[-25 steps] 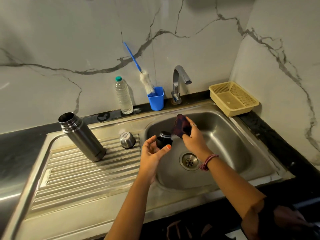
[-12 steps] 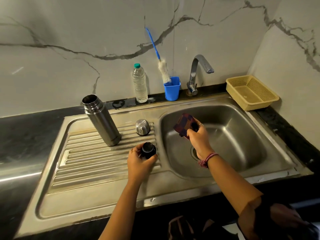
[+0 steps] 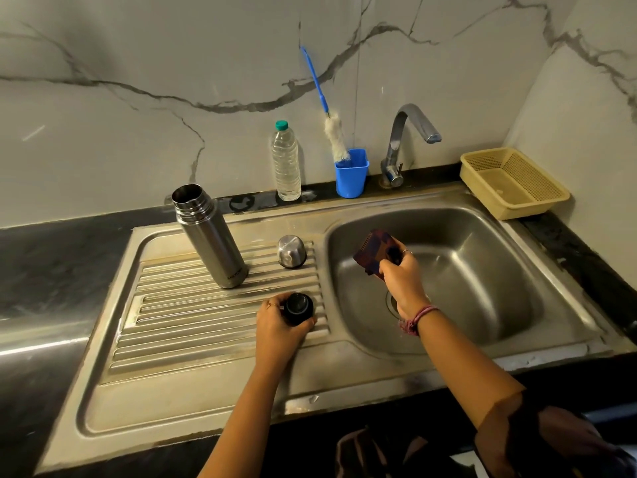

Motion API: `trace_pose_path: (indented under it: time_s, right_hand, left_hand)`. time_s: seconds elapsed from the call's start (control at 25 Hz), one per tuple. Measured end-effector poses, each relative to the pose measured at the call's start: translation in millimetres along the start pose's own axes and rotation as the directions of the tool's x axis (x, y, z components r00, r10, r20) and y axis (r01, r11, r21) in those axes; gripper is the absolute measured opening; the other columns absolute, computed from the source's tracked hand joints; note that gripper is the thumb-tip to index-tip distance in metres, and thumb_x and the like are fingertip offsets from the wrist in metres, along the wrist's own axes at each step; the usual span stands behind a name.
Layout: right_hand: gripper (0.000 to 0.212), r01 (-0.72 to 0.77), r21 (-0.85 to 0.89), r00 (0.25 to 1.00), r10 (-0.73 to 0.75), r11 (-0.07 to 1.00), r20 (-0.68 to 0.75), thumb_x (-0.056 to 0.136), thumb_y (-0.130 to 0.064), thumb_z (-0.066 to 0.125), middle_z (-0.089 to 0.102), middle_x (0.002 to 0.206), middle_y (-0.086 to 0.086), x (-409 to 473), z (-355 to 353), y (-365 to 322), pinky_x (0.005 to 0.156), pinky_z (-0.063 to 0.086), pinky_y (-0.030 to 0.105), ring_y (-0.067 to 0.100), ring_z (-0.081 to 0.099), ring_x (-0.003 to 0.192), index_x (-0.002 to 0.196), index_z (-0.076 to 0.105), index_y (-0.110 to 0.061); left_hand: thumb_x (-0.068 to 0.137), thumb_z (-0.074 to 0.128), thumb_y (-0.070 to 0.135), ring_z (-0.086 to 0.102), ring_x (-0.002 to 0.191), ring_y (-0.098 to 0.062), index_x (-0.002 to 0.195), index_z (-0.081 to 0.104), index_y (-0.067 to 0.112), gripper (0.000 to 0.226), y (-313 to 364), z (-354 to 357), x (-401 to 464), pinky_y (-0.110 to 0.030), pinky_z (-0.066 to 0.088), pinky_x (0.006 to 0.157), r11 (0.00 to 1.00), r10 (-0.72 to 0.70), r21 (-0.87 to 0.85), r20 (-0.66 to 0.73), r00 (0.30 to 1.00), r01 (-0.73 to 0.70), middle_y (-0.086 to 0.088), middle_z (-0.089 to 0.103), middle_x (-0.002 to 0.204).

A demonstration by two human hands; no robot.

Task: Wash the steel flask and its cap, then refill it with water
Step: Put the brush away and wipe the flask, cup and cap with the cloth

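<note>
Hands: left gripping black stopper, right clutching scrub pad (flask lettering unreadable).

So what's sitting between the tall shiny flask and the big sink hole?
The head view shows one thing between the steel flask and the sink basin: a small steel cup cap, upside down on the ribbed draining board.

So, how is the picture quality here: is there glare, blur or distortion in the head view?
Head view: dim, warm light; mostly sharp. Glare streaks lie on the dark counter at the left and on the steel flask. Wide-angle distortion bends the sink edges and makes the flask seem to lean. The scrub pad in the right hand is dark, with little detail.
</note>
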State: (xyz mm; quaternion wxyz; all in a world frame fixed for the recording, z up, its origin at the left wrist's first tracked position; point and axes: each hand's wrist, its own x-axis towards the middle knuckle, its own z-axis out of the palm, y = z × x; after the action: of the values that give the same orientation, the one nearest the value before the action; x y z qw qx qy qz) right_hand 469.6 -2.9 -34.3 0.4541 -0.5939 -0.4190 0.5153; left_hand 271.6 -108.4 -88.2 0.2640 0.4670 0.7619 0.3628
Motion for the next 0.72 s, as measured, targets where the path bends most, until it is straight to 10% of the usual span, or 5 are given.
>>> trace_pose_path:
  time_s: [0.28,0.48,0.72]
  right_hand:
    - [0.051,0.005,-0.005,1.000,-0.005,1.000,-0.005,0.087,0.005,0.050,0.060,0.115,0.001,9,2,1,0.094,0.051,0.037,0.018,0.058,0.107,0.132,0.049,-0.017]
    - [0.049,-0.006,0.012,1.000,0.006,1.000,-0.005,0.089,0.004,0.051,0.058,0.109,-0.003,20,4,-2,0.093,0.051,0.034,0.015,0.057,0.105,0.133,0.048,-0.017]
    - [0.050,-0.037,0.012,0.999,0.037,0.999,-0.017,0.088,0.006,0.050,0.058,0.112,-0.001,37,4,-2,0.095,0.051,0.038,0.019,0.057,0.109,0.132,0.048,-0.017]
  left_hand:
    - [0.066,0.080,0.059,0.051,0.111,-0.019,0.122,0.054,0.020,0.073,12,-22,15,-0.038,0.047,0.097,0.998,0.055,-0.033,-0.012,0.998,-0.055,0.003,0.051,0.116]
    - [0.087,0.073,0.033,0.056,0.115,-0.024,0.130,0.052,0.009,0.055,42,-32,74,-0.038,0.047,0.097,0.996,0.080,0.031,-0.037,0.996,-0.079,-0.007,0.054,0.125]
    - [0.075,0.084,0.026,0.045,0.131,-0.033,0.146,0.034,0.001,0.090,47,-19,133,-0.037,0.039,0.108,0.986,-0.050,0.164,0.146,0.988,0.026,-0.019,0.041,0.146]
